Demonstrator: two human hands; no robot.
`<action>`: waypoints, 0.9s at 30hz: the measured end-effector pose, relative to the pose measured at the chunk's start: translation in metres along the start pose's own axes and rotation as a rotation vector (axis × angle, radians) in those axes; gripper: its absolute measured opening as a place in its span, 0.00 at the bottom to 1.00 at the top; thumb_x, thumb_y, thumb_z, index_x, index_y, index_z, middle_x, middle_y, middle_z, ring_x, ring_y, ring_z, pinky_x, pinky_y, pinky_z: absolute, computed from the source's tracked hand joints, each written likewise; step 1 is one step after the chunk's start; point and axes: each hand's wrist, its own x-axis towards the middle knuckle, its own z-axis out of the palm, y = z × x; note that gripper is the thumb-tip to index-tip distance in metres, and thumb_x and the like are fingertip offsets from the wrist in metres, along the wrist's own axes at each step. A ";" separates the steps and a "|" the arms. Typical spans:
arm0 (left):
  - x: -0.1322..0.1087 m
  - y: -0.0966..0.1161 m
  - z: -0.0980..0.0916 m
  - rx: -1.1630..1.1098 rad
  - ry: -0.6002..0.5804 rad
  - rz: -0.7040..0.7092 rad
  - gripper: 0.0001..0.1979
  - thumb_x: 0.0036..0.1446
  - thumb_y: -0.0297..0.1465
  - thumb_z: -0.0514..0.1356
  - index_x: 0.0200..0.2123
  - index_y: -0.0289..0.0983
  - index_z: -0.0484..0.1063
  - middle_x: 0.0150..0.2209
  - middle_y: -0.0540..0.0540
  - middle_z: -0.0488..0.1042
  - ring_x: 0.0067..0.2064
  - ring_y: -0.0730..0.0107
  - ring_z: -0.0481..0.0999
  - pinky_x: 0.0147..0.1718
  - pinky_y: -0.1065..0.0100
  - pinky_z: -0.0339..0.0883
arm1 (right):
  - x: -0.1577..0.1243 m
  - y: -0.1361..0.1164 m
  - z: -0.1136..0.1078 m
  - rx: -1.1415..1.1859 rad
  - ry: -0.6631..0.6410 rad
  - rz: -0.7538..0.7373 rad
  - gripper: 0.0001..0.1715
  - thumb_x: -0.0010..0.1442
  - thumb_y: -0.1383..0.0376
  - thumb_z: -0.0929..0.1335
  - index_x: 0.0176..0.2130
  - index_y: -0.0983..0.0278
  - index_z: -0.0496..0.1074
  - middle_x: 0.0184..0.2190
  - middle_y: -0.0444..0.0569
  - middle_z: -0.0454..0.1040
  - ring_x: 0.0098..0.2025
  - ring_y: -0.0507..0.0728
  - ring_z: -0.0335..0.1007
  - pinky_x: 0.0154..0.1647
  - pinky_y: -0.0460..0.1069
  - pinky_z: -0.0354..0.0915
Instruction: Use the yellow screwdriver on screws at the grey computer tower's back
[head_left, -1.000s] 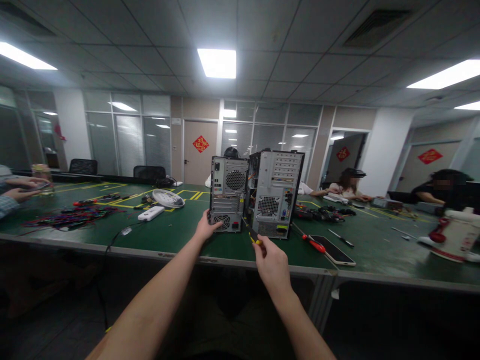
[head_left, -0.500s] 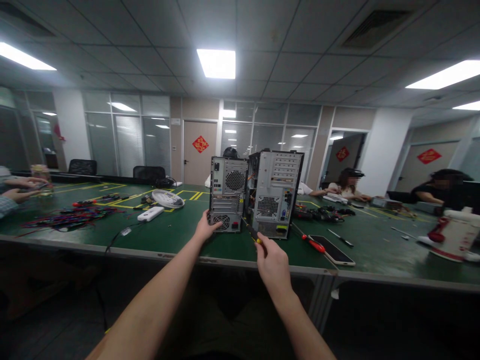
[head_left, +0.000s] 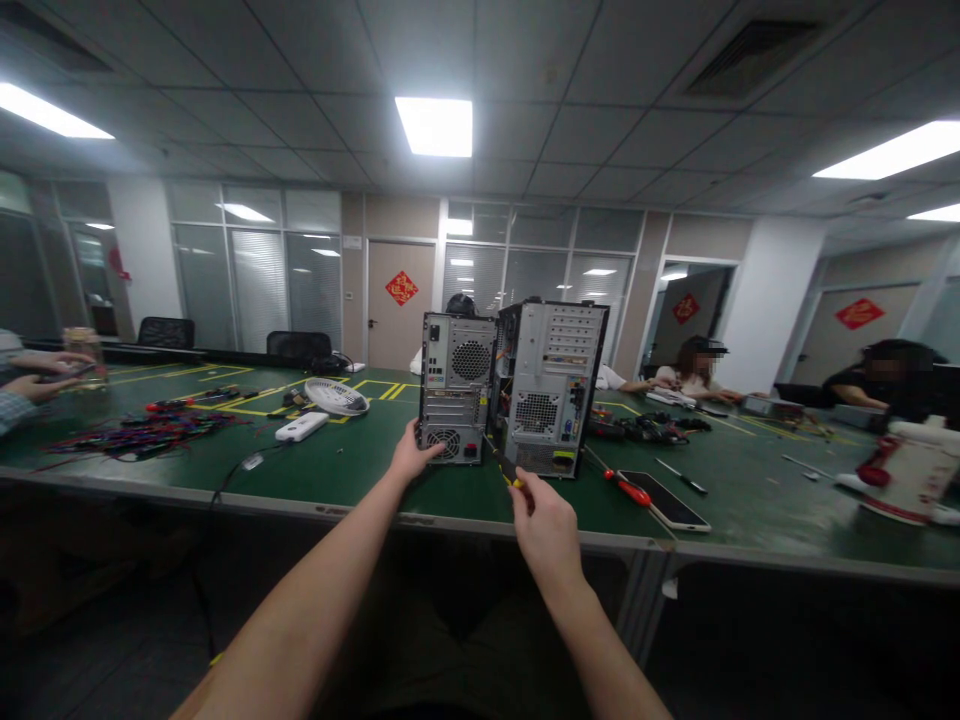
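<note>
Two desktop computer cases stand upright side by side, backs toward me. My left hand (head_left: 410, 457) grips the lower left edge of the left computer case (head_left: 452, 400), its thumb lying across the rear panel near the round fan grille. In my right hand (head_left: 546, 518), fingers pinch a screwdriver (head_left: 508, 468) with a black and yellow handle. It points up and away toward the gap between the left case and the right computer case (head_left: 551, 345). Whether its tip touches either case, I cannot make out.
Right of the cases lie a red-handled screwdriver (head_left: 628, 487), a phone (head_left: 665, 500) and another screwdriver (head_left: 681, 476). A white power strip (head_left: 301, 427), an oval white grille (head_left: 337, 396) and tangled wires (head_left: 142, 435) are on the left. Other people sit around the green table (head_left: 360, 485).
</note>
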 end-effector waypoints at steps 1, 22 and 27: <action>0.000 0.001 0.000 0.000 0.000 -0.002 0.46 0.47 0.40 0.75 0.65 0.37 0.59 0.60 0.33 0.73 0.60 0.53 0.75 0.59 0.57 0.65 | 0.000 0.000 0.000 0.000 -0.007 0.021 0.17 0.67 0.64 0.63 0.50 0.65 0.76 0.42 0.55 0.83 0.41 0.61 0.81 0.43 0.52 0.71; 0.001 -0.003 0.001 -0.003 -0.003 0.007 0.47 0.47 0.40 0.75 0.66 0.37 0.58 0.60 0.33 0.73 0.60 0.53 0.75 0.59 0.57 0.65 | -0.001 -0.001 -0.001 0.006 -0.048 0.027 0.20 0.71 0.52 0.64 0.36 0.62 0.76 0.27 0.47 0.77 0.28 0.55 0.73 0.31 0.48 0.63; 0.000 0.000 0.001 -0.009 0.012 0.009 0.45 0.47 0.38 0.75 0.65 0.37 0.59 0.60 0.34 0.73 0.61 0.54 0.74 0.60 0.58 0.64 | 0.000 0.000 0.001 0.029 0.056 -0.051 0.29 0.71 0.46 0.62 0.38 0.65 0.78 0.38 0.55 0.76 0.32 0.56 0.73 0.38 0.51 0.68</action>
